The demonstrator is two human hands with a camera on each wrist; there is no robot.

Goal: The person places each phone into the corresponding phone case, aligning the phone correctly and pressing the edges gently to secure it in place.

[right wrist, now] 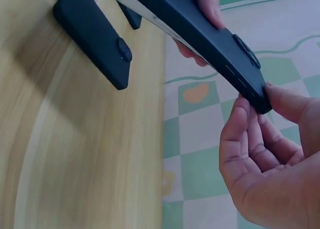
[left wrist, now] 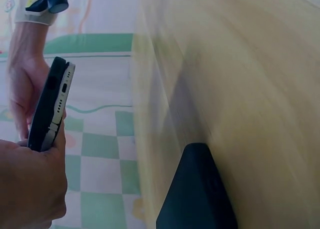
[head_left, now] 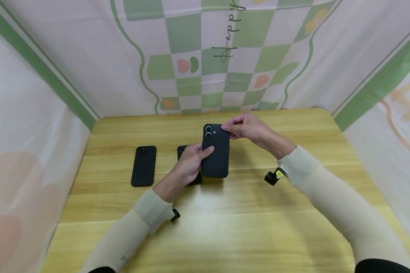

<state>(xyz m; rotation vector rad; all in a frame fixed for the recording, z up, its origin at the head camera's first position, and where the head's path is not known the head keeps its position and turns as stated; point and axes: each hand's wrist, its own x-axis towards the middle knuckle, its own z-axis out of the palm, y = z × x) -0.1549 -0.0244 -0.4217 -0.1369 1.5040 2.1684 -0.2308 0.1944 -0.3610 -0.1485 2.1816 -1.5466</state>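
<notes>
A black phone case (head_left: 217,161) with a two-lens camera area is held above the table, back side up. A silver-edged phone (left wrist: 62,91) sits in it, its port edge standing partly out of the case in the left wrist view. My left hand (head_left: 190,163) grips case and phone from the left side, thumb across the back. With thumb and fingers, my right hand (head_left: 248,129) pinches the case's top right corner. Beneath the left hand lies another dark phone-shaped item (head_left: 195,179), partly hidden; the right wrist view shows its camera bump (right wrist: 124,49).
Farther left on the wooden table (head_left: 259,227) lies a third black phone-shaped item (head_left: 144,166), flat. A green and white checked cloth (head_left: 215,76) hangs behind the table's back edge, with cloth at both sides. Small black cameras (head_left: 271,178) are strapped at the wrists.
</notes>
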